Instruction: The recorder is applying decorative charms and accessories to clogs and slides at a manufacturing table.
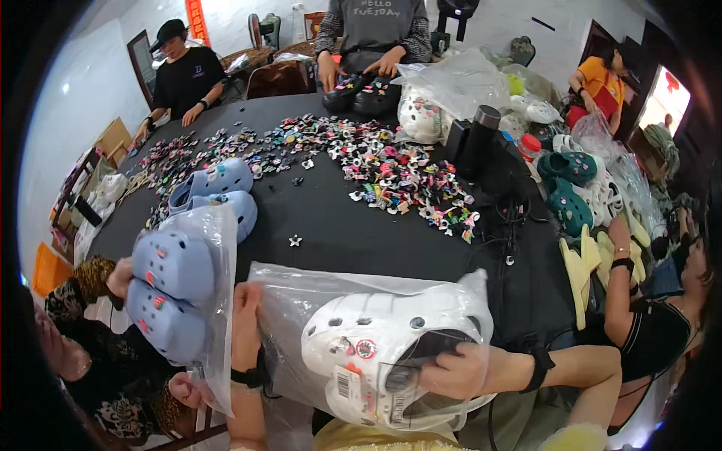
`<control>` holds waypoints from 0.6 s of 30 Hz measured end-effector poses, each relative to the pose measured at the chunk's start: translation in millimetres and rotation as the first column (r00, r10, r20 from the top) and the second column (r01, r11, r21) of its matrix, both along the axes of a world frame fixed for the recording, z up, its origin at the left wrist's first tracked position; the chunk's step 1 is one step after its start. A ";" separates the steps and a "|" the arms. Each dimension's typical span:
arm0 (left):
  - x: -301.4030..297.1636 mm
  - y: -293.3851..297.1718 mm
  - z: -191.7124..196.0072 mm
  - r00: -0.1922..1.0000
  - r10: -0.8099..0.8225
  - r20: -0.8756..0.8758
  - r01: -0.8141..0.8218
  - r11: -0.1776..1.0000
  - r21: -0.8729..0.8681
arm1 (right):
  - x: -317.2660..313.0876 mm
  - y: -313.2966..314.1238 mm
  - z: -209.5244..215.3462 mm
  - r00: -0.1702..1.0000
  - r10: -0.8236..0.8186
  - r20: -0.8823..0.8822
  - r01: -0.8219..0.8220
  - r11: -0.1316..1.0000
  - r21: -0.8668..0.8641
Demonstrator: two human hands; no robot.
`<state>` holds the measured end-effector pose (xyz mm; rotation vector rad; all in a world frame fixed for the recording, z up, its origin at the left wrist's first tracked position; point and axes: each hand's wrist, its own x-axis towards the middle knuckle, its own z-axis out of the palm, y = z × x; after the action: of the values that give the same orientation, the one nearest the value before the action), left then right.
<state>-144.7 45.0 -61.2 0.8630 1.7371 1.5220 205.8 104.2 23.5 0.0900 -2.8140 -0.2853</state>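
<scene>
Right in front of me is a pair of white clogs (338, 319) with small charms and a tag on them, lying inside a clear plastic bag (282, 308). My right hand (455, 372) reaches into the bag, its fingers curled at the opening of the nearer clog and gripping it. At the bag's left end, my left hand (247, 308) pinches the plastic near its corner. A single star-shaped charm (295, 240) lies on the black table (282, 214) beyond the bag.
Loose shoe charms (406, 180) spread across the table. At my left, a co-worker's hand (120, 278) holds bagged blue clogs (173, 263); another blue pair (218, 188) stands behind. A black bottle (477, 143), cables (511, 214), green clogs (568, 203) and yellow clogs (579, 274) are on the right.
</scene>
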 end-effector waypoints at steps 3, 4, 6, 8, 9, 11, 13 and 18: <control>0.7 4.7 -9.4 0.891 0.275 0.362 -0.305 0.952 0.028 | 8.7 -1.7 7.4 0.973 -0.214 0.083 0.206 0.974 0.090; -4.0 3.6 -22.1 0.891 0.275 0.361 -0.305 0.952 0.029 | 12.3 0.0 11.7 0.974 -0.214 0.081 0.206 0.974 0.091; -8.7 1.6 -46.0 0.947 0.277 0.160 -0.281 0.960 0.001 | 29.2 5.1 19.4 0.947 -0.273 0.170 0.266 0.962 0.062; -9.0 -0.4 -47.0 0.948 0.278 0.156 -0.287 0.957 0.034 | 45.8 12.7 26.0 0.902 -0.337 0.268 0.341 0.939 0.033; -5.3 0.1 -44.1 0.952 0.240 0.190 -0.247 0.969 0.014 | 54.5 11.6 30.9 0.875 -0.395 0.279 0.395 0.917 0.060; 1.1 5.3 -42.1 0.960 0.188 0.208 -0.193 0.981 0.002 | 71.7 8.7 39.6 0.827 -0.490 0.275 0.487 0.869 0.085; 4.1 11.6 -44.2 0.943 0.206 0.261 -0.216 0.976 0.010 | 84.2 6.2 48.9 0.774 -0.572 0.273 0.576 0.814 0.073; -1.3 5.7 -30.1 0.860 0.329 0.391 -0.397 0.911 0.107 | 134.5 4.3 65.5 0.576 -0.817 0.033 0.815 0.572 -0.090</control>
<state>-146.0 50.7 -91.4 0.3019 1.5522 1.9747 340.3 108.5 89.0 -1.2783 -2.6292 -0.3348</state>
